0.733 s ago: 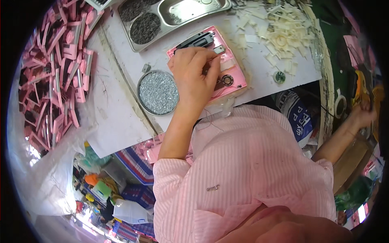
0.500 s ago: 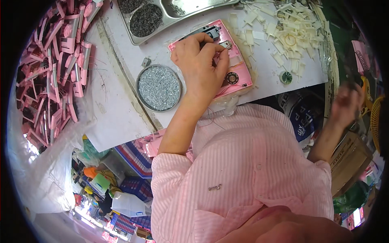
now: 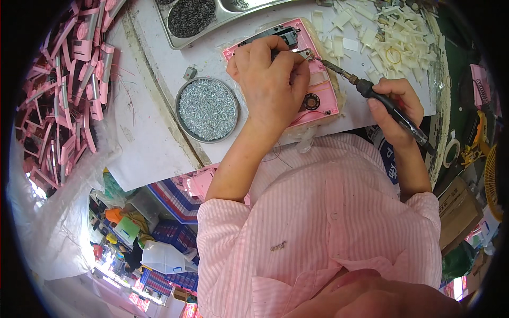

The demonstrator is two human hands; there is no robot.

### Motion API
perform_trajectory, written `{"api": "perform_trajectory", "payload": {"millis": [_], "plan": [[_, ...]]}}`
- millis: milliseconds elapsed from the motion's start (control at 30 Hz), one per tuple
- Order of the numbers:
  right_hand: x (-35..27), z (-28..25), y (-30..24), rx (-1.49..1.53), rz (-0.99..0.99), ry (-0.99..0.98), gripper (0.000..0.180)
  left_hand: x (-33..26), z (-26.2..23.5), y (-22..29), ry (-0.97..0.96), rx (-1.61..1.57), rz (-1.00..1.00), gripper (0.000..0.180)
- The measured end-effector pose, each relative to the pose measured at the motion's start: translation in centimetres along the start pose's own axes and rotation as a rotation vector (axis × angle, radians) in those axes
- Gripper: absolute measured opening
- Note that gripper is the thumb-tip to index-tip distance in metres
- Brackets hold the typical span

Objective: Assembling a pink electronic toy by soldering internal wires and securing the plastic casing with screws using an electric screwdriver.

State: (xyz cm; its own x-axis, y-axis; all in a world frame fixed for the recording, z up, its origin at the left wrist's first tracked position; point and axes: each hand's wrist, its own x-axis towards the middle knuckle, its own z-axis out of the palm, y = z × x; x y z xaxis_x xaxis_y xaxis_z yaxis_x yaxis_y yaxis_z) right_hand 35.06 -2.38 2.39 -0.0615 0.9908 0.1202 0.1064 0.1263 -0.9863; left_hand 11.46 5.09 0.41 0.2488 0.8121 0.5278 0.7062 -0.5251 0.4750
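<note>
A pink plastic casing (image 3: 327,87) lies on a wrapped pad on the table in front of me. Inside it are a grey mechanism (image 3: 283,36), a small metal part (image 3: 306,53) and a round black speaker (image 3: 312,101). My left hand (image 3: 268,82) rests over the casing's left half, fingers curled and pinched together beside the metal part; what they hold is hidden. A soldering iron (image 3: 365,87) is gripped in my right hand (image 3: 398,108) to the right of the casing. Its tip points left and reaches the small metal part; whether it touches cannot be told.
A round tin (image 3: 177,114) of small silvery pieces stands left of my left hand, beside a small metal block (image 3: 190,73). Behind is a metal tray (image 3: 217,26) with dark small parts. Pink casings (image 3: 79,47) pile up at left, cream plastic pieces (image 3: 395,45) at far right.
My right hand has come from the far right to the casing, bringing the soldering iron's tip beside the metal part. The left hand stays over the casing. The view has shifted slightly.
</note>
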Motion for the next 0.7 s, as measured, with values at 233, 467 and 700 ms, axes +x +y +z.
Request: {"api": "perform_trajectory", "payload": {"millis": [233,467,700], "plan": [[0.2,0.2,0.3,-0.054,0.002,0.001,0.024,0.0,0.2,-0.1,0.005,-0.004,-0.009,0.012],[0.2,0.1,0.5,-0.140,-0.074,-0.052,0.023,-0.1,0.2,0.0,-0.005,0.005,-0.015,0.012],[1.8,0.1,1.3,-0.347,-0.550,-0.095,0.030,-0.1,0.3,0.0,0.008,0.019,-0.003,0.012]]}}
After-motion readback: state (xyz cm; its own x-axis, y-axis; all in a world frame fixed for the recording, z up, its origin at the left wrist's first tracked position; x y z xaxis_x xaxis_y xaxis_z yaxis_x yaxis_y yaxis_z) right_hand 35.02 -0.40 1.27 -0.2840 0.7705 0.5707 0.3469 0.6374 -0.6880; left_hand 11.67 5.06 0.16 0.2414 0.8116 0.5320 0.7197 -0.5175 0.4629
